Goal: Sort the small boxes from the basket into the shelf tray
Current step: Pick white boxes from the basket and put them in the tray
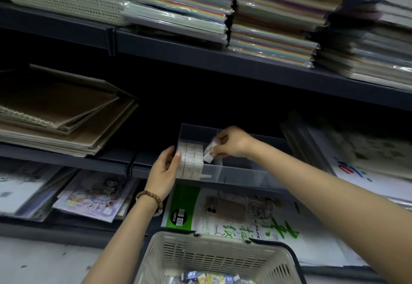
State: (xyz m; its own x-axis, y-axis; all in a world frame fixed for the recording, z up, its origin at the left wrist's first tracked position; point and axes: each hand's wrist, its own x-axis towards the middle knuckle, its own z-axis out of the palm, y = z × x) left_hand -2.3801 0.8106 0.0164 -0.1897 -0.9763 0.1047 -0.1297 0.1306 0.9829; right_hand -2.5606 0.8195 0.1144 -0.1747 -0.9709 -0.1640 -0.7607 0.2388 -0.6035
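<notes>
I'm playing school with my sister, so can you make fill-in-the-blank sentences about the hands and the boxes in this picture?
1. The right hand pinches one tilted small box over the clear tray on the ____.
2. The left hand, with a bead ____ on its wrist, grips the tray's left end.
3. More colourful boxes lie in the cream ____ at the bottom.

Missing words: shelf; bracelet; basket.
</notes>
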